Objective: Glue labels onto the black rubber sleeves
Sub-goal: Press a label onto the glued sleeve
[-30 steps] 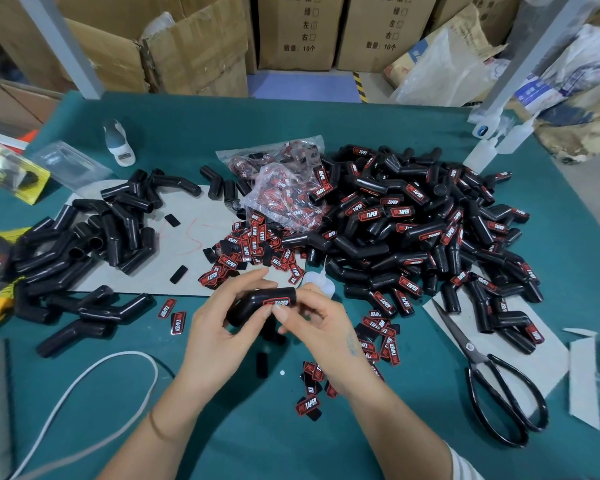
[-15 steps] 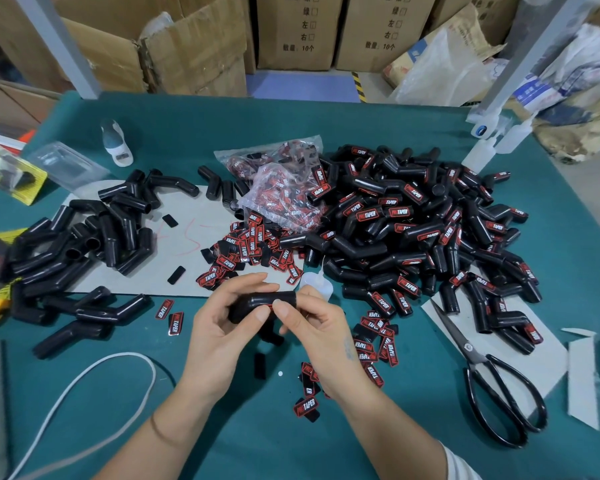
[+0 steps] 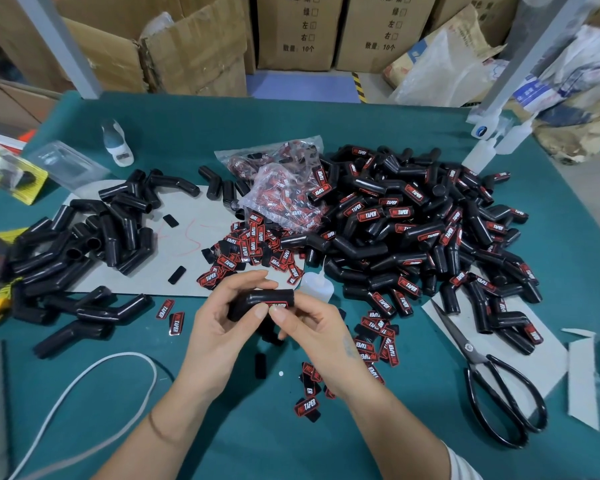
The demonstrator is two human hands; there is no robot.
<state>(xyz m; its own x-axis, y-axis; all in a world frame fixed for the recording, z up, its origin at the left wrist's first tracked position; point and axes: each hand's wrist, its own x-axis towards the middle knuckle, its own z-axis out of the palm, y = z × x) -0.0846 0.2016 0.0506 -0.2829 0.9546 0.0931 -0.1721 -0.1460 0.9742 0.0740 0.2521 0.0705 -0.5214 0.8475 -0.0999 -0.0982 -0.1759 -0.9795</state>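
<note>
Head view: black rubber sleeve held above table, label on its near face. L hand curled round sleeve's left end; R hand pinches label end — both thumbs pressing. Glue bottle just behind; labelled pile to right.

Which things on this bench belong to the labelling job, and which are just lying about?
In the job: the sleeve both hands hold, left hand, right hand, loose labels, glue bottle, unlabelled sleeves, labelled pile.

Lying about: scissors, white cord, cardboard boxes.
</note>
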